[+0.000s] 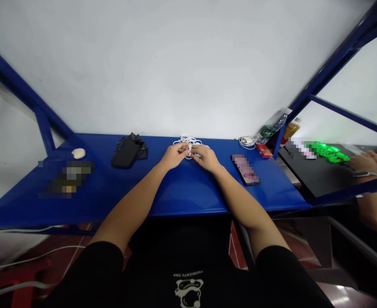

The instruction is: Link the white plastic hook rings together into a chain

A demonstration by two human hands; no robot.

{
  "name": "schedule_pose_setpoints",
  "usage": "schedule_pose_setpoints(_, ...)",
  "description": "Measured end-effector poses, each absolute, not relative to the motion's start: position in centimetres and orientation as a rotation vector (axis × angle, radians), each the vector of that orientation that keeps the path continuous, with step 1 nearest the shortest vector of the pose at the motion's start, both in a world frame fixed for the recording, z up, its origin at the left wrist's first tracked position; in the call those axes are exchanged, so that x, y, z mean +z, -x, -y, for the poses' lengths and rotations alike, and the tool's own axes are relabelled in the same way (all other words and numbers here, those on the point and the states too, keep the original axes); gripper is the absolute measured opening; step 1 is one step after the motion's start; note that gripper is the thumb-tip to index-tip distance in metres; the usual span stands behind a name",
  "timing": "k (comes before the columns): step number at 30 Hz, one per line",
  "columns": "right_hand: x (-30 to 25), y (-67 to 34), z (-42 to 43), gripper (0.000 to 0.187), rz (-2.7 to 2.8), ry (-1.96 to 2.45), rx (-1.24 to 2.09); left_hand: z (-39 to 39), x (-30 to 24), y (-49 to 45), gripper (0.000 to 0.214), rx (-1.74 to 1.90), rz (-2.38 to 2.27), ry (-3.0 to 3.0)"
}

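As we face the worktop [182, 194] | left hand [174, 156] pinches white cord [188, 140] | right hand [207, 158] pinches same cord.

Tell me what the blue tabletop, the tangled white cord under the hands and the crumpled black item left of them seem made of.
Blue tabletop: likely painted metal, smooth semi-gloss, with soft sheen.
Tangled white cord, pinched by left hand and right hand: probably plastic-sheathed cable, thin limp loops.
Crumpled black item: thin plastic film or soft fabric; shiny creases, unclear which.
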State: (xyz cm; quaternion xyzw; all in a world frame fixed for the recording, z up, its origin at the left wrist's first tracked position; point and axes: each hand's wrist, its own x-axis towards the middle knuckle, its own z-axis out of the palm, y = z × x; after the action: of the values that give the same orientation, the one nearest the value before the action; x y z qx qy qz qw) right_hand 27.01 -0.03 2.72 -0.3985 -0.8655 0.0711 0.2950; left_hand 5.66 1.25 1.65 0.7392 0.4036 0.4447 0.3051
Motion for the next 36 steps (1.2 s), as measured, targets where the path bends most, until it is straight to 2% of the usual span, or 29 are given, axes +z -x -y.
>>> schedule_pose_setpoints(5, 2.5, -27.1, 0.0, 0.033, 2.279, 1.070, 0.197, -0.9, 2.0, -5.8, 0.030, 1.233, -1.145, -2.002)
schedule_pose_setpoints(10, 2.8, -27.0, 0.3, 0.033, 2.178, 1.073, 0.203, -0.4, 2.7, -5.7, 0.020, 1.185, -1.260, -2.225)
schedule_pose_setpoints(15, 2.6, -27.0, 0.2, 0.029, 2.114, 1.126, 0.166, -0.4, 2.7, -5.8, 0.017, 1.132, -1.250, -2.328)
schedule_pose_setpoints(22, 2.0, -27.2, -0.3, 0.022, 2.111, 0.968, 0.122, -1.0, 1.7, -5.5, 0.012, 1.264, -1.192, -2.361)
schedule_pose_setpoints(26, 1.8, -27.1, -0.3, 0.020, 2.082, 1.031, 0.128, -1.3, 1.2, -5.6, 0.011, 1.352, -1.108, -2.375)
schedule_pose_setpoints(36, 1.9, -27.2, -0.2, 0.025, 2.115, 1.036, 0.112, -1.1, 1.1, -5.8, 0.015, 1.420, -1.014, -2.376)
